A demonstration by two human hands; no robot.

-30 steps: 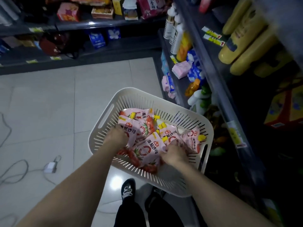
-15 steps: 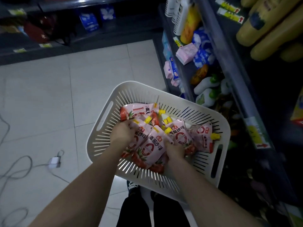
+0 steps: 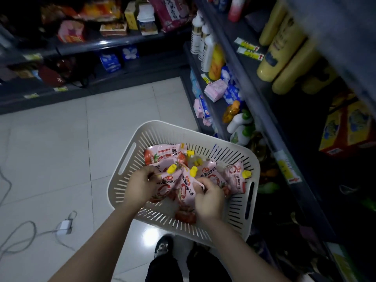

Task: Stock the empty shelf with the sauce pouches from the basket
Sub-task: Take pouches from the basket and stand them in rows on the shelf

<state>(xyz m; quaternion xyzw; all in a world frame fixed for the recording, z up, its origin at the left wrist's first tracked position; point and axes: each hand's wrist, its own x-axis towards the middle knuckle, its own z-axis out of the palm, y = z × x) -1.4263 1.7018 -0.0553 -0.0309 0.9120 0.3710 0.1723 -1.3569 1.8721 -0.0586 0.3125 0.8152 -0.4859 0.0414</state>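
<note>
Pouches now bunched higher in basket, left hand and right hand both clamped on them.

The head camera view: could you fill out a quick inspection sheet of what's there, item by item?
Surface: pale glossy tiled floor, with a light glare spot near the feet.
Job's things: white slotted plastic basket holding pink sauce pouches with yellow caps; several pouches are bunched between the hands.
Clutter: a pair of dark shoes just below the basket.
Grippers: left hand and right hand are both inside the basket, closed on pouches.
Cables: grey cable looping on the floor to a small white adapter.
Surroundings: dark shop shelves; yellow bottles on the right, pink packets below, boxed goods on the far shelf.
</note>
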